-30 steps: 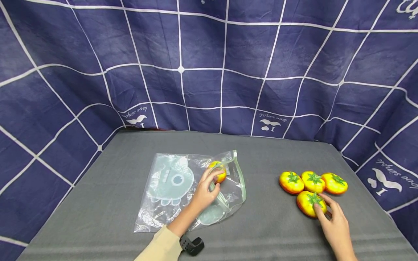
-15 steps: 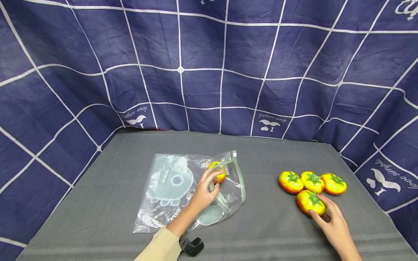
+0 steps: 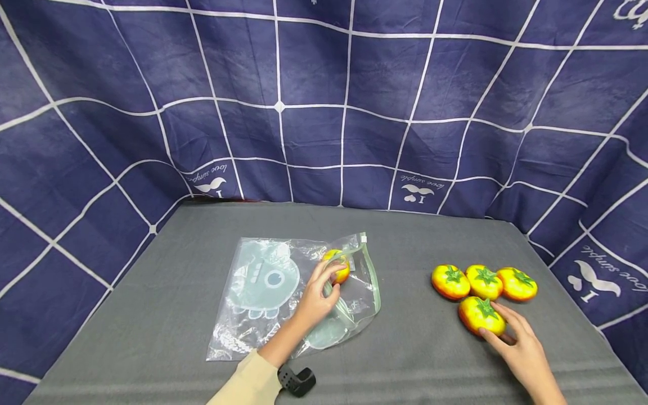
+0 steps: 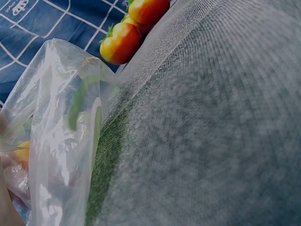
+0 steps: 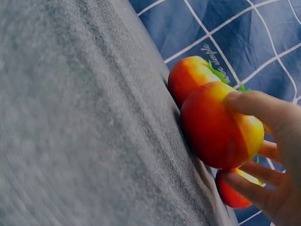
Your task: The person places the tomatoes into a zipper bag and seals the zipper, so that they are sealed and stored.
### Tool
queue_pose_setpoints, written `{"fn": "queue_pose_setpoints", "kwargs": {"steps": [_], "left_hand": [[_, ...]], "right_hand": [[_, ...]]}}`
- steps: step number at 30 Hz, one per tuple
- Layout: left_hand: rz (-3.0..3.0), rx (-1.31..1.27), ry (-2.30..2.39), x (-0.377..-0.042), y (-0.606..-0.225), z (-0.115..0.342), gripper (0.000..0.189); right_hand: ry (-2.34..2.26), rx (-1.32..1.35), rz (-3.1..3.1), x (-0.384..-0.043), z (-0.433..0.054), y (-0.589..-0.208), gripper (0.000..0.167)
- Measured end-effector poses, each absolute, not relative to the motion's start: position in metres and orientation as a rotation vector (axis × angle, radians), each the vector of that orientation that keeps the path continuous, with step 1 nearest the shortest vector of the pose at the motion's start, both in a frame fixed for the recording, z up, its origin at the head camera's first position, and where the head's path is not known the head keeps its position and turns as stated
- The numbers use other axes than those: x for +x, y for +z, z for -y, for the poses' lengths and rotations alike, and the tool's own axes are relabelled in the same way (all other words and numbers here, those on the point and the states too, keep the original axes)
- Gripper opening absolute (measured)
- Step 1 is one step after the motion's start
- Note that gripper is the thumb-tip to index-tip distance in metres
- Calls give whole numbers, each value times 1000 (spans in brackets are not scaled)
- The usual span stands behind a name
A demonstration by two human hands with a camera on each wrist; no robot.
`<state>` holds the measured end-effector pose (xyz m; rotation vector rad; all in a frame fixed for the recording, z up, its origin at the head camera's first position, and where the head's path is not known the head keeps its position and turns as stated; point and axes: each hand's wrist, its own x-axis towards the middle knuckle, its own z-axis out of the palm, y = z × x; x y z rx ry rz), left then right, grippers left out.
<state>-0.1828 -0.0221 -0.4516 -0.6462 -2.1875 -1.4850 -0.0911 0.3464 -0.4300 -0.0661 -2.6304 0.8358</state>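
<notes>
My left hand (image 3: 315, 298) holds the mouth edge of a clear zip bag (image 3: 230, 332) with a pale green cartoon print. One yellow-red tomato (image 3: 343, 275) shows through the plastic, by my left fingertips. In the left wrist view the bag (image 4: 56, 155) rises as a crinkled wall, hiding most of the hand. On the right, my right hand (image 3: 523, 351) grips another tomato (image 3: 476, 316) with a green leafy top. In the right wrist view the thumb lies on the upper side of this tomato (image 5: 214, 127), fingers around its far side.
Behind the gripped tomato sit three more in a row: a left one (image 3: 450, 282), a middle one (image 3: 484, 283) and a right one (image 3: 518, 285). Grey cloth (image 3: 405, 349) covers the table. A blue checked curtain (image 3: 314, 135) closes off the back and sides.
My right thumb has slid from the tomato's leafy top to its near side, and the hand has shifted slightly. My left hand and the bag stay as they were.
</notes>
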Motion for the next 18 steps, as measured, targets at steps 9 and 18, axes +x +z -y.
{"fn": "queue_pose_setpoints", "kwargs": {"steps": [9,18], "left_hand": [[2189,-646,-1491,-182,-450,23,46],[2184,-656,-1471,-183,-450,22,45]], "right_hand": [[840,-26,2590,-85,-348,-420,53],[874,-64,2551,-84,-346,-410,54]]}}
